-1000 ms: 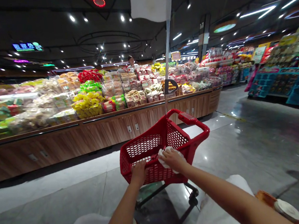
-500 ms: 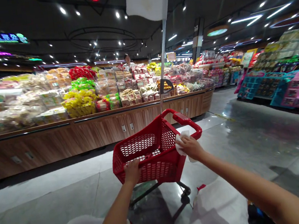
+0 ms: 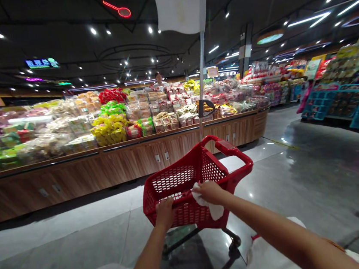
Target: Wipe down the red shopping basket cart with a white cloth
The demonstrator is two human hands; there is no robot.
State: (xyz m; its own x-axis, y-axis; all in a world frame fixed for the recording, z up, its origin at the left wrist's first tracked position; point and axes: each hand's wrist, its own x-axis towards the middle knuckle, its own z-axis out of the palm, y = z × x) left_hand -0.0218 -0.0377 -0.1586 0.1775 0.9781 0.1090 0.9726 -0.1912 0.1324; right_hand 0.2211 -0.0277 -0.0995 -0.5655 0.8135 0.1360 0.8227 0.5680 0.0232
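Note:
A small red plastic shopping cart (image 3: 185, 181) stands on the grey floor in front of me, with a white flag (image 3: 181, 10) on a pole rising from it. My left hand (image 3: 164, 212) grips the near rim of the basket, fingers closed over the edge. My right hand (image 3: 210, 191) is closed on a white cloth (image 3: 211, 208) and presses it against the basket's rim on the right side. The cloth hangs down a little over the basket's outer wall. The basket looks empty inside.
A long wooden display counter (image 3: 120, 158) piled with packaged snacks runs across the left and middle. A person (image 3: 159, 80) stands behind it. Shelves with colourful goods (image 3: 339, 90) line the right side. Glossy floor (image 3: 301, 181) stretches open to the right.
My right hand with the cloth slid out along the rim toward the cart's handle, then came back to the near rim. My left hand stayed on the rim.

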